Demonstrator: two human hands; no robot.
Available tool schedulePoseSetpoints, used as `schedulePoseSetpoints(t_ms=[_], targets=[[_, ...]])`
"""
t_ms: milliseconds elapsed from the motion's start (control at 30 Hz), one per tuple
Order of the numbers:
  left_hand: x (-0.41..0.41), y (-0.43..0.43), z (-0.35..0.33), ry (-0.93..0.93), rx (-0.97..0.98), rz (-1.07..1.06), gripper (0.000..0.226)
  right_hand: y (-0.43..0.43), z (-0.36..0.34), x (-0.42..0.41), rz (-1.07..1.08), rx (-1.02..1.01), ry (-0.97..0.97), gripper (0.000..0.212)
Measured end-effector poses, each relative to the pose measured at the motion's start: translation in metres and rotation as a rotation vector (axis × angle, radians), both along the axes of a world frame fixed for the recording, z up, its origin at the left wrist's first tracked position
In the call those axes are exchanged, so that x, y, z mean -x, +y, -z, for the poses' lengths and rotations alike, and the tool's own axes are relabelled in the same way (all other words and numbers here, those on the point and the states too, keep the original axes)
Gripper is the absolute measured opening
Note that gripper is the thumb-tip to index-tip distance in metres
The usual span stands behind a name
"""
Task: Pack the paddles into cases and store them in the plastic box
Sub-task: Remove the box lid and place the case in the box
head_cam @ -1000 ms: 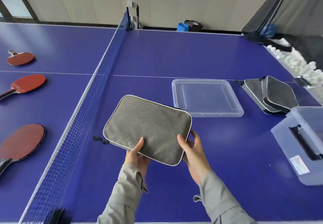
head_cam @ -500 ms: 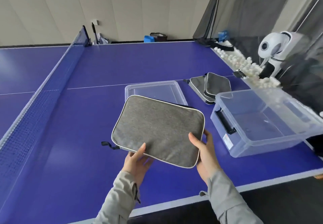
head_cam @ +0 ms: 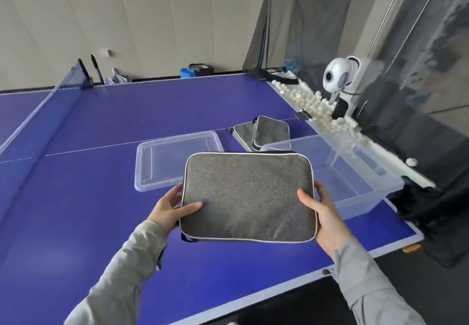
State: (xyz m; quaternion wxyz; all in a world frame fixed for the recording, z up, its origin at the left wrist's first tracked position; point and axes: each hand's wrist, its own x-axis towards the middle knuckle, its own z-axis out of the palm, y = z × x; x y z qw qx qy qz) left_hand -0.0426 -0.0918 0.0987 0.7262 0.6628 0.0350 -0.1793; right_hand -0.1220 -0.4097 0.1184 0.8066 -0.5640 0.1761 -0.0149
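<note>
Fingers of left hand (head_cam: 169,208) and right hand (head_cam: 326,214) clamp side edges of grey case (head_cam: 248,195) above table (head_cam: 96,187), beside plastic box (head_cam: 365,195).

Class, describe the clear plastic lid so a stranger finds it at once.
On the blue table-tennis table, find the deep clear plastic box by the right edge. The flat clear plastic lid lies left of it. It alone is shallow and transparent; the grey fabric cases are opaque.

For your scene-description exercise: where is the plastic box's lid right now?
In the head view, the clear lid lies flat on the blue table, left of the open plastic box and partly hidden behind the held grey case.
</note>
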Motion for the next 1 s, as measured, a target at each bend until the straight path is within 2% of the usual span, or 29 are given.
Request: schedulePoseSetpoints(t_ms=[200,267,400,533,733,1000], targets=[[-0.032,-0.054,0.016,-0.027,0.020,-0.054,0.071,-0.052,-0.008,-0.039,-0.004,0.123,-0.007,0.053],[-0.049,-0.071,0.022,-0.023,0.036,-0.066,0.058,-0.070,-0.010,-0.058,0.006,0.182,-0.007,0.056],[-0.076,-0.108,0.024,-0.022,0.053,-0.078,0.053,-0.108,-0.014,-0.096,0.056,0.327,-0.016,0.060],[-0.100,-0.147,0.018,-0.025,0.064,-0.046,0.065,-0.146,-0.021,-0.120,0.087,0.401,-0.027,0.056],[-0.118,-0.204,0.009,-0.044,0.049,0.002,0.068,-0.203,-0.018,-0.139,0.126,0.447,0.040,0.033],[-0.120,-0.278,0.017,0.020,-0.036,-0.020,0.085,-0.276,0.005,-0.157,0.018,0.466,0.126,0.024]])
